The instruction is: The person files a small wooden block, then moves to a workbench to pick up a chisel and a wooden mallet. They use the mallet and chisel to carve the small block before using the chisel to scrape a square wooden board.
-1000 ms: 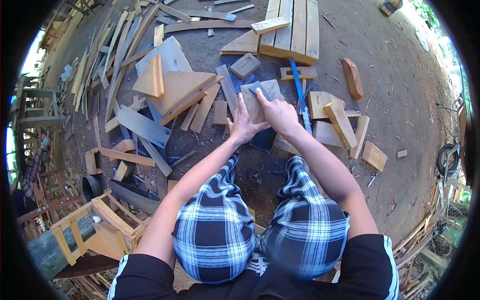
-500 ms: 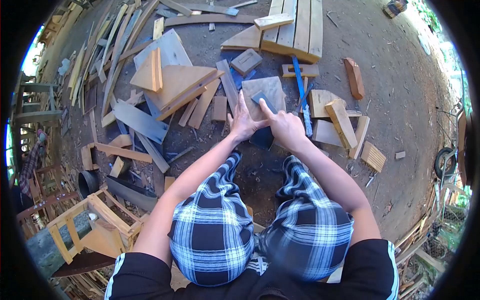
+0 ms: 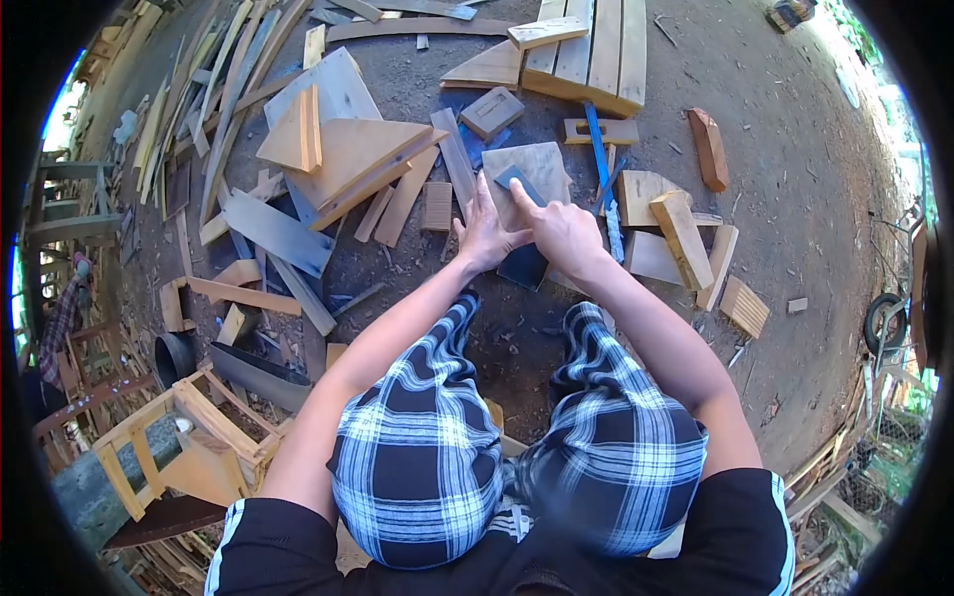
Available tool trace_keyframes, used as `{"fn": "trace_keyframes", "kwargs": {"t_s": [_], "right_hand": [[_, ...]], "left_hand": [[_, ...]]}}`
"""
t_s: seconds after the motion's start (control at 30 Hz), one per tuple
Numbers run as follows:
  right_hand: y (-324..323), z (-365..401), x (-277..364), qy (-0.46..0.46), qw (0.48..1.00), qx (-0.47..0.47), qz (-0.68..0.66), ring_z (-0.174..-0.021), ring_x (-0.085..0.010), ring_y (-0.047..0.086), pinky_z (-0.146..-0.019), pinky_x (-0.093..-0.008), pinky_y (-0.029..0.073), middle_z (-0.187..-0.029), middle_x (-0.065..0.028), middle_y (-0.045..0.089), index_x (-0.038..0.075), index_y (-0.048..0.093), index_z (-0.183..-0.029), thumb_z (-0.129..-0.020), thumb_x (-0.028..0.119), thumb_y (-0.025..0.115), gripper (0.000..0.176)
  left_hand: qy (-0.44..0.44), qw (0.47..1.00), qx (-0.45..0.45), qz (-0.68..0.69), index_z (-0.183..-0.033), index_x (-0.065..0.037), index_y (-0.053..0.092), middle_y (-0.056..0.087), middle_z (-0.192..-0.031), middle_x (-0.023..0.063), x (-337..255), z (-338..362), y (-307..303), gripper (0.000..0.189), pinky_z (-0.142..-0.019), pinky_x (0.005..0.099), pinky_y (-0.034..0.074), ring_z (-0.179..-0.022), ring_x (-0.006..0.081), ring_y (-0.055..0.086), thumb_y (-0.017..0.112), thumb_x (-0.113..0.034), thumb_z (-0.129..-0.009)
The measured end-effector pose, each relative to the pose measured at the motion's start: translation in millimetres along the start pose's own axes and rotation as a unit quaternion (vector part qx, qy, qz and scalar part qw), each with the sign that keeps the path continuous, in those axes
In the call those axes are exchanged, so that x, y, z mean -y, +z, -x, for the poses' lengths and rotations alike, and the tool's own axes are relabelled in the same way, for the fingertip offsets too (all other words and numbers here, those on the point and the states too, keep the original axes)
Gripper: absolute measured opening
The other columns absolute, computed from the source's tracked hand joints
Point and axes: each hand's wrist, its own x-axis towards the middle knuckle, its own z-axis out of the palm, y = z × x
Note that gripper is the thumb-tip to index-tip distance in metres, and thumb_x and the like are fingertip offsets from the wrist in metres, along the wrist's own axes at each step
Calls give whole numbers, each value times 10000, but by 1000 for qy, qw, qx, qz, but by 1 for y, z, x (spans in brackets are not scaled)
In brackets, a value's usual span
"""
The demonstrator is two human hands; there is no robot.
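Note:
A pale squarish wooden board (image 3: 542, 164) lies in front of my knees. On it is a dark flat piece (image 3: 517, 183), with the index finger of my right hand (image 3: 561, 233) pressed on its top; the other fingers are curled. My left hand (image 3: 483, 233) rests at the board's left edge, its fingers spread upward and its thumb reaching toward my right hand. A dark sheet (image 3: 523, 266) shows below both hands. What lies beneath my right palm is hidden.
Stacked wedge-shaped boards (image 3: 343, 164) lie to the left. A blue strip (image 3: 599, 149) and several wood blocks (image 3: 681, 238) are on the right. Beyond stands a slatted wooden piece (image 3: 586, 60). A small wooden frame (image 3: 189, 437) is at lower left.
My right hand has shifted slightly up and to the left along with the dark piece. The whole view has moved a little. My left hand stays beside the board.

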Motion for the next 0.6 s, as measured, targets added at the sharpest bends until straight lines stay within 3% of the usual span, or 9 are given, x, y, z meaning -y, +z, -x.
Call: {"fn": "trace_keyframes", "kwargs": {"t_s": [0.07,0.1,0.2,0.23,0.37,0.5,0.6], "right_hand": [[5,-21,0,-16,1000,-23,-13,-717,-333,711,-603,-437,573,-802,-184,703,175,300,-1508,-852,109,575,715],[8,-36,1,-8,999,-32,-1,-716,-329,712,-607,-437,573,-804,-181,704,171,283,-1511,-834,104,597,749],[10,-43,4,-6,999,-45,-29,-718,-328,712,-611,-444,571,-810,-180,706,164,295,-1504,-815,93,611,761],[6,-33,3,-8,999,-38,-38,-698,-334,709,-593,-442,570,-790,-181,699,181,310,-1503,-806,77,610,765],[4,27,-1,0,1000,-9,-5,-652,-341,699,-554,-438,566,-736,-179,678,213,310,-1507,-808,59,591,769],[8,11,-4,-1,1000,-15,-18,-657,-342,700,-557,-442,566,-753,-182,682,221,315,-1504,-816,63,583,755],[18,-20,-7,-5,996,-84,-41,-657,-342,699,-558,-441,567,-765,-184,684,227,314,-1503,-822,80,586,748]], "left_hand": [[37,999,-18,16,-1530,-80,-99,187,-1570,193,0,0,-1,1452,-1096,677,145,-1453,358,187,841,-625,-566],[28,1000,-5,11,-1530,-60,-66,174,-1562,217,-6,1,-7,1396,-1109,631,177,-1451,375,186,869,-525,-604],[-9,1000,18,-6,-1530,-56,-59,184,-1557,219,-17,6,-15,1393,-1129,585,184,-1449,384,185,867,-533,-605],[-5,1000,11,10,-1531,-83,-78,221,-1559,197,-11,4,-10,1448,-1093,657,169,-1432,374,220,861,-595,-556],[38,999,-30,25,-1533,-84,-69,241,-1546,207,-1,2,-1,1442,-1089,648,181,-1420,375,243,856,-610,-560],[39,999,-32,16,-1533,-82,-63,240,-1545,211,-2,3,-2,1440,-1090,646,179,-1418,374,244,847,-629,-560],[31,999,-2,21,-1532,-73,-65,233,-1546,218,-5,2,-9,1457,-1092,650,171,-1422,373,238,839,-652,-548]]}}
